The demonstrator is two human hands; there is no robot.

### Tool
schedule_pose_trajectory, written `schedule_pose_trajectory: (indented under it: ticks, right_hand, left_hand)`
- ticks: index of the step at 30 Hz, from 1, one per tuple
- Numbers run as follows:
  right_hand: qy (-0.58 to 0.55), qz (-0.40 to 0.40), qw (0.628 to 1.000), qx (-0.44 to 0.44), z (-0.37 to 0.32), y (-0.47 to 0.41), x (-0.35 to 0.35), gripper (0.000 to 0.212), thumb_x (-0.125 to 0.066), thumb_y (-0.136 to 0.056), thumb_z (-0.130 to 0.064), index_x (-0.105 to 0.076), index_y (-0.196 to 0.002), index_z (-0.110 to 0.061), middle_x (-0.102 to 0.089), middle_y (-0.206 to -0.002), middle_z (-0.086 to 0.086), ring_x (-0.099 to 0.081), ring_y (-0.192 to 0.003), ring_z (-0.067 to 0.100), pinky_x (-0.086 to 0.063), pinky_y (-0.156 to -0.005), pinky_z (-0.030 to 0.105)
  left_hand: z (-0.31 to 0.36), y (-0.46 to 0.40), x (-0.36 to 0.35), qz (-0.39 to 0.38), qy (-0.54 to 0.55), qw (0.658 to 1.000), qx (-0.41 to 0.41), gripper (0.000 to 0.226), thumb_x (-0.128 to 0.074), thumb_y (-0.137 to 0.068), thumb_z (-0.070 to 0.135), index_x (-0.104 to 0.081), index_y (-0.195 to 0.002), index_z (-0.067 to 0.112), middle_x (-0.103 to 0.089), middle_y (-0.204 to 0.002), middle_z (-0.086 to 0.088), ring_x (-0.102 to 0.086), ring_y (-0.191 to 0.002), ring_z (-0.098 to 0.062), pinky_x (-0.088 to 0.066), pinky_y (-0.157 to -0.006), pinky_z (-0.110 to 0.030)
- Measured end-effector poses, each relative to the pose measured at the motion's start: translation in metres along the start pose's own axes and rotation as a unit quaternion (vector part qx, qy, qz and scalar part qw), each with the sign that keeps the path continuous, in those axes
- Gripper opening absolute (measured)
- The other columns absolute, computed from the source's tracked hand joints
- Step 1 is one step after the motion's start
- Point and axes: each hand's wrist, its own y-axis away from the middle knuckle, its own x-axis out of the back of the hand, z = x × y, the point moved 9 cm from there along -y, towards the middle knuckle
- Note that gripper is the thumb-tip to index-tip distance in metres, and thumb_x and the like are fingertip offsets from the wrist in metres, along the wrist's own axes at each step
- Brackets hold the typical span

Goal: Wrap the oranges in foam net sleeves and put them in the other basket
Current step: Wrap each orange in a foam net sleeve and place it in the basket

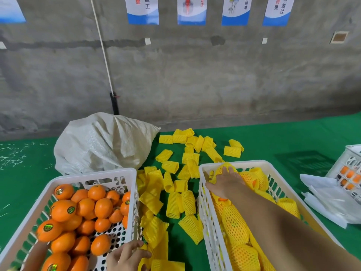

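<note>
A white basket (pixel 93 174) at the lower left holds several bare oranges (pixel 63 211) with stickers. A second white basket (pixel 252 163) at the right holds several oranges wrapped in yellow foam net sleeves (pixel 237 225). My right hand (pixel 226 181) reaches into the far end of that basket and rests on a wrapped orange (pixel 223 167), fingers curled over it. My left hand (pixel 127 257) is at the bottom edge, its fingers closed on a loose yellow foam sleeve (pixel 156 249). Several empty sleeves (pixel 175 184) lie scattered on the green table between the baskets.
A white woven sack (pixel 101 143) lies behind the left basket. At the right edge stand another white crate (pixel 351 153) with oranges and a pile of white sheets (pixel 328 196). A concrete wall with posters rises behind the green table (pixel 27 173).
</note>
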Motion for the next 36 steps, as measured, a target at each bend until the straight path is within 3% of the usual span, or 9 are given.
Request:
schedule_pose_trajectory:
  ticks: [5, 11, 17, 22, 26, 28, 30, 33, 36]
  right_hand:
    - [-0.002, 0.229, 0.962, 0.148, -0.063, 0.038, 0.000, 0.087, -0.023, -0.100, -0.067, 0.022, -0.159, -0.021, 0.038, -0.163, 0.009, 0.034, -0.151, 0.028, 0.012, -0.125, 0.045]
    - [0.072, 0.228, 0.938, 0.252, -0.111, 0.067, -0.043, 0.097, -0.043, -0.098, -0.060, 0.020, -0.161, -0.023, 0.044, -0.160, 0.006, 0.038, -0.149, 0.026, 0.011, -0.125, 0.046]
    - [0.077, 0.194, 0.950, 0.233, -0.114, 0.060, -0.048, 0.096, -0.047, -0.098, -0.054, 0.017, -0.162, -0.021, 0.048, -0.157, 0.009, 0.039, -0.149, 0.028, 0.006, -0.128, 0.048]
    - [0.051, -0.005, 0.962, 0.269, -0.141, 0.073, -0.096, 0.066, -0.049, -0.098, -0.050, -0.031, -0.158, -0.030, 0.026, -0.169, 0.010, 0.027, -0.154, 0.033, 0.005, -0.126, 0.055]
    - [0.053, -0.321, 0.896, 0.302, -0.164, 0.120, -0.182, 0.043, -0.063, -0.090, -0.055, -0.061, -0.131, -0.043, 0.018, -0.171, 0.001, 0.022, -0.155, 0.035, 0.001, -0.122, 0.063]
    - [0.099, -0.375, 0.866, 0.316, -0.167, 0.135, -0.198, 0.045, -0.068, -0.087, -0.057, -0.061, -0.130, -0.047, 0.016, -0.172, -0.005, 0.016, -0.156, 0.038, -0.003, -0.121, 0.064]
    - [0.101, -0.385, 0.863, 0.311, -0.170, 0.138, -0.197, 0.047, -0.068, -0.086, -0.057, -0.059, -0.132, -0.050, 0.011, -0.172, -0.007, 0.009, -0.157, 0.038, -0.007, -0.121, 0.062]
    - [0.092, -0.401, 0.859, 0.305, -0.172, 0.136, -0.198, 0.057, -0.068, -0.084, -0.058, -0.052, -0.138, -0.051, 0.008, -0.172, -0.008, 0.005, -0.158, 0.037, -0.013, -0.121, 0.061]
    - [0.078, -0.412, 0.850, 0.318, -0.178, 0.140, -0.207, 0.100, -0.070, -0.084, -0.056, -0.009, -0.161, -0.039, 0.012, -0.172, -0.005, 0.005, -0.158, 0.036, -0.013, -0.122, 0.056]
  left_hand:
    - [-0.009, 0.007, -0.012, -0.016, 0.017, 0.999, 0.049, 0.013, -0.060, -0.068, 0.047, -0.071, -0.074, 0.046, -0.066, -0.097, 0.023, -0.047, -0.097, 0.000, -0.033, -0.079, -0.026]
    - [-0.035, 0.022, -0.047, -0.111, 0.070, 0.976, 0.175, 0.055, -0.069, -0.083, 0.046, -0.049, -0.132, 0.058, -0.018, -0.160, 0.029, -0.036, -0.130, -0.016, -0.027, -0.108, -0.027]
    - [-0.064, -0.016, -0.061, -0.154, 0.011, 0.971, 0.183, 0.076, -0.052, -0.093, 0.052, -0.021, -0.162, 0.039, 0.006, -0.172, 0.008, -0.011, -0.155, -0.027, -0.020, -0.126, -0.042]
    - [-0.077, -0.042, -0.066, -0.104, 0.089, 0.975, 0.176, 0.070, -0.052, -0.098, 0.050, -0.027, -0.161, 0.034, -0.009, -0.169, 0.010, -0.015, -0.152, -0.020, -0.023, -0.123, -0.040]
    - [-0.107, -0.038, -0.069, -0.048, 0.348, 0.894, 0.280, 0.061, -0.038, -0.102, 0.062, -0.028, -0.159, 0.040, -0.029, -0.159, 0.024, -0.025, -0.150, -0.004, -0.023, -0.117, -0.022]
    - [-0.132, -0.030, -0.065, -0.027, 0.257, 0.922, 0.289, 0.052, -0.037, -0.107, 0.048, -0.032, -0.158, 0.039, -0.036, -0.158, 0.020, -0.031, -0.149, -0.013, -0.024, -0.115, -0.018]
    - [-0.162, -0.008, -0.082, -0.147, 0.048, 0.945, 0.287, 0.058, -0.040, -0.109, 0.031, -0.020, -0.164, 0.034, -0.016, -0.172, 0.003, -0.019, -0.155, -0.032, -0.021, -0.125, -0.040]
    - [-0.203, 0.045, -0.109, -0.342, -0.136, 0.879, 0.302, 0.086, -0.050, -0.102, 0.023, 0.008, -0.165, 0.039, 0.022, -0.172, -0.005, -0.001, -0.157, -0.044, -0.010, -0.128, -0.054]
    - [-0.220, 0.059, -0.116, -0.364, -0.193, 0.870, 0.272, 0.095, -0.053, -0.102, 0.020, 0.019, -0.163, 0.036, 0.015, -0.173, -0.008, -0.019, -0.154, -0.041, -0.025, -0.125, -0.046]
